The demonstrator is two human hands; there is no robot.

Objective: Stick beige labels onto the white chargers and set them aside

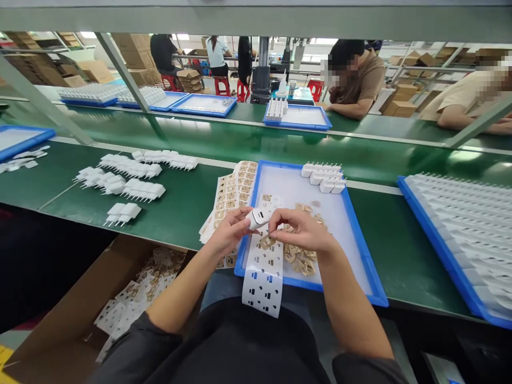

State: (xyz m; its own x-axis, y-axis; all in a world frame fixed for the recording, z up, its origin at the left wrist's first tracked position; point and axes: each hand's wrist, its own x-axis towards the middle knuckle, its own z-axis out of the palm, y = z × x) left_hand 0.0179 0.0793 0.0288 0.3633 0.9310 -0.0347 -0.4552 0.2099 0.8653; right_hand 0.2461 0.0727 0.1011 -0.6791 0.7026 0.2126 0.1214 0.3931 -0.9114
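A small white plastic charger block with a dark slot in its end face (261,215) is held by the bare left hand (231,233), its thumb and fingers narrowed on the block, above the left side of a shallow white tray with a blue rim (366,256). Just beside the block, a small flat tan cut-out piece (267,241) is pinched at the fingertips of the bare right hand (302,230). Beneath the hands, a long white perforated sheet (262,290) is draped over the tray's near edge. Right of it, a loose heap of tan cut-out pieces (301,262) is spread, well inside the right rim. The far right corner is occupied by rows of white pronged plugs (326,178). The left rim is crowded by a fanned stack of tan-and-white printed sheets (227,201), while to the right a strip of green tabletop (400,248) is left before a second blue-rimmed tray (436,240)
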